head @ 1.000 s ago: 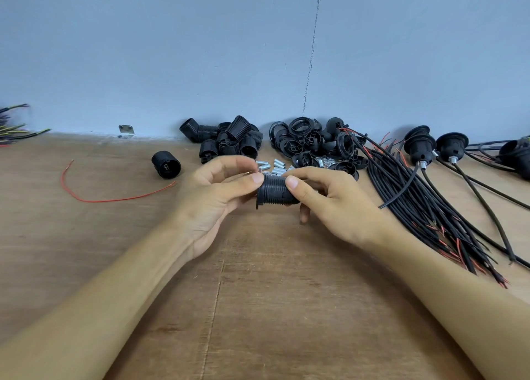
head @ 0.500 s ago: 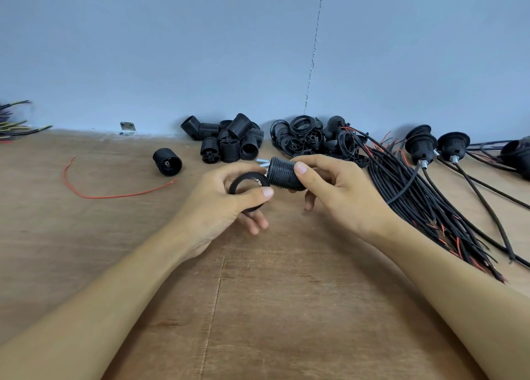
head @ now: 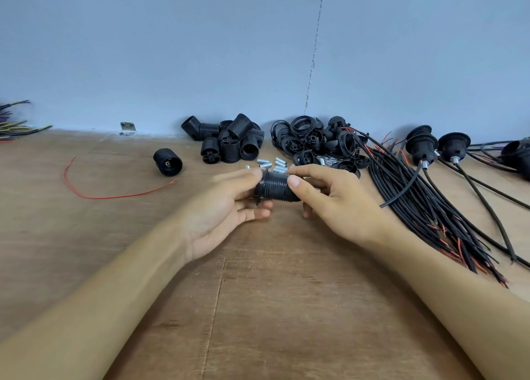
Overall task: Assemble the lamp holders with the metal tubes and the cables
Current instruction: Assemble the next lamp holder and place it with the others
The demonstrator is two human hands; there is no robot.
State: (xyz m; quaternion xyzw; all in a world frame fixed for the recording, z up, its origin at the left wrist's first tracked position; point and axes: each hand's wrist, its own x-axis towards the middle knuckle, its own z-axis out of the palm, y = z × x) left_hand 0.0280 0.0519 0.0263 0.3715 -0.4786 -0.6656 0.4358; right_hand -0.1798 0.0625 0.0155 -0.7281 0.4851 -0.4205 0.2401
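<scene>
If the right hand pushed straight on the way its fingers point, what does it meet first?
The right hand pinches the lamp holder, fingers pointing left. Straight on, it would press the holder into the left hand gripping the other end; nothing else seems to lie between.
</scene>
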